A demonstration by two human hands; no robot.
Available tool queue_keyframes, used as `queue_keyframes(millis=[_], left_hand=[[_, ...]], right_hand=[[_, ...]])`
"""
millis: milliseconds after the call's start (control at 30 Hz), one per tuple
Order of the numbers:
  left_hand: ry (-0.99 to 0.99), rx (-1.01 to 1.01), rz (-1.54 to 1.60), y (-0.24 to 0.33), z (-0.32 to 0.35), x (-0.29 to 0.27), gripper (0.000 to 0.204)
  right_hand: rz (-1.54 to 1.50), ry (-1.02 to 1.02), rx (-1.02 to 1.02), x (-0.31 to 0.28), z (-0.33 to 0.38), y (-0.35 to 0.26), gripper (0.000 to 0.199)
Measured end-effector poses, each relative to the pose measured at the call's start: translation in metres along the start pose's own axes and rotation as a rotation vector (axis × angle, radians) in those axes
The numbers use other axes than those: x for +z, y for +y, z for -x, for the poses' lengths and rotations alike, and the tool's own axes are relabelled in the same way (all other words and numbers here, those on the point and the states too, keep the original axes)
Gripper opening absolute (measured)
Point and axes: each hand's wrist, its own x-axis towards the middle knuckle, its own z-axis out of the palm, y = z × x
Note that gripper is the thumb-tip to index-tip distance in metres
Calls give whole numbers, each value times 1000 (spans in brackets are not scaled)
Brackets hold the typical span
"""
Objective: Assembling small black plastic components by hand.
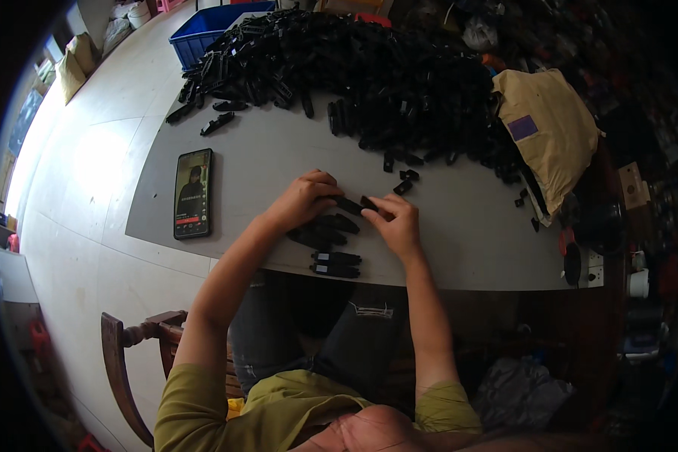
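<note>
Over the grey tabletop, my left hand [306,199] grips one end of a long black plastic part [347,205]. At its other end my right hand [394,221] pinches a small black plastic piece [368,203], which touches or nearly touches the long part. Below my left hand lie several loose black parts [325,232]. Closer to the table's front edge, black parts with pale labels [337,264] rest side by side. A few small black pieces [404,181] lie just beyond my right hand. The fingers partly hide what both hands hold.
A large heap of black plastic parts [301,56] covers the table's far side. At the left lies a phone [193,194] with its screen lit. A tan sack [546,128] stands at the right, and a blue crate [190,47] sits behind the far left corner.
</note>
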Motion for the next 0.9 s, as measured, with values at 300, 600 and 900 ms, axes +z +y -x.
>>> queue_keyframes(millis=[300,600,900], left_hand=[[-6,0,-18,7,-3,-2,23],[-5,85,11,-27,-33,-15,28],[255,-215,-296,-37,-53,0,18]], right_hand=[[166,-20,-109,7,-6,3,31],[415,82,-116,1,-41,5,30],[716,100,-123,19,-50,14,13]])
